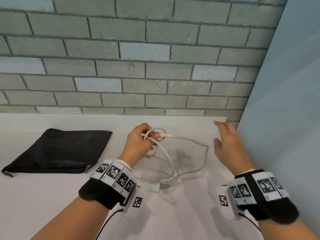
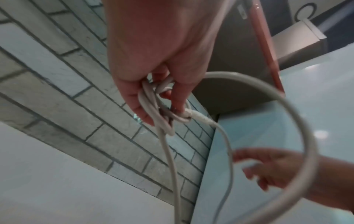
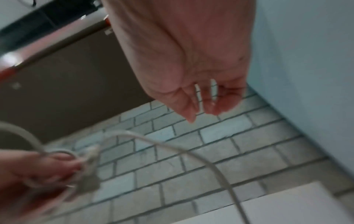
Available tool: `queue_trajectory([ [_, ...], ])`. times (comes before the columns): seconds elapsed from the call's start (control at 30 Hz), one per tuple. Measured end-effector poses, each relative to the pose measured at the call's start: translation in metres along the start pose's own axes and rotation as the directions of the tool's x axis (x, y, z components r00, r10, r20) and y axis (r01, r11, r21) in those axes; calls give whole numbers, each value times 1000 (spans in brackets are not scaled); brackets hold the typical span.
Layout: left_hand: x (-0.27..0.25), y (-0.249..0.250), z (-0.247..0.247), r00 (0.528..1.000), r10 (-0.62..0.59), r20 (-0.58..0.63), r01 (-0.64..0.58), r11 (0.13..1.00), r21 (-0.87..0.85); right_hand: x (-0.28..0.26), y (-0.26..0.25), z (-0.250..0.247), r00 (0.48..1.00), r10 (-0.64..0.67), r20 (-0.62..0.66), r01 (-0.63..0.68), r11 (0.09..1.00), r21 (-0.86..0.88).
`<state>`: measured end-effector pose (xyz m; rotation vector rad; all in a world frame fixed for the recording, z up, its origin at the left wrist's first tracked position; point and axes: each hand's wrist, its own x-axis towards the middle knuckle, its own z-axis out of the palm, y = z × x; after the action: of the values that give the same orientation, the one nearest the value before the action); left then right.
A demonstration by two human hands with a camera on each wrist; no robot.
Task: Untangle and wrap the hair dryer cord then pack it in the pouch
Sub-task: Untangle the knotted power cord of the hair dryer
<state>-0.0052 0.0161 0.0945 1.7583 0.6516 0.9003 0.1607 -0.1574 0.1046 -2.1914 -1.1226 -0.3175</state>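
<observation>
A white cord [image 1: 188,141] loops above the white table [image 1: 173,213]. My left hand [image 1: 138,141] grips several coils of the cord [image 2: 151,103] with curled fingers, a loose strand hanging down to the table. In the left wrist view a big loop [image 2: 298,115] arcs to the right. My right hand [image 1: 226,144] hovers to the right of the cord with fingers spread and holds nothing; its fingers [image 3: 193,104] are relaxed in the right wrist view. A small white block [image 1: 153,187] at the cord's lower end lies on the table. The black zip pouch [image 1: 60,151] lies flat at the left.
A grey brick wall [image 1: 138,58] runs along the table's back edge. A pale blue panel [image 1: 285,101] closes off the right side. The pouch's zipper pull [image 1: 88,168] faces the front.
</observation>
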Motion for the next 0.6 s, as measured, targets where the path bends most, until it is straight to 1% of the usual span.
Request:
queue_trajectory([
  [0.03,-2,1,4,999,35,-4,-35,999,18,-1,-15,2,992,-128,15,126,987,100],
  [0.07,-3,3,8,998,65,-7,-65,998,28,-2,-29,5,971,-227,74,212,962,172],
  [0.1,-4,4,11,996,85,-9,-85,996,41,-2,-40,10,946,-284,159,253,949,190],
  [0.13,-5,4,13,994,104,-11,-104,993,54,-2,-49,15,922,-299,246,269,952,148],
  [0.17,-6,5,14,992,123,-14,-122,990,69,-1,-55,21,910,-292,295,283,956,75],
  [0.2,-8,5,14,990,139,-12,-138,987,79,0,-58,25,909,-292,298,298,954,24],
  [0.23,-10,6,15,988,157,-6,-156,983,97,0,-59,28,915,-300,268,307,952,15],
  [0.3,-13,7,14,983,183,-2,-180,972,153,0,-60,30,925,-343,162,336,939,74],
  [0.33,-14,8,14,983,182,-11,-178,971,162,-1,-60,30,921,-373,108,363,926,103],
  [0.37,-14,8,13,985,170,-17,-166,977,132,-1,-60,29,920,-386,63,376,918,127],
  [0.4,-14,9,12,990,138,-9,-137,989,60,-2,-60,26,924,-381,31,371,914,161],
  [0.43,-14,10,10,996,83,23,-82,996,-36,-2,-58,23,933,-360,19,347,912,218],
  [0.5,-12,10,3,992,-35,120,57,981,-183,-3,-49,16,943,-326,75,278,889,365],
  [0.53,-11,9,1,984,-74,160,105,975,-194,-4,-44,12,937,-328,120,251,871,422],
  [0.6,-8,8,-1,975,-100,200,133,978,-159,-9,-36,9,918,-349,188,217,839,499],
])
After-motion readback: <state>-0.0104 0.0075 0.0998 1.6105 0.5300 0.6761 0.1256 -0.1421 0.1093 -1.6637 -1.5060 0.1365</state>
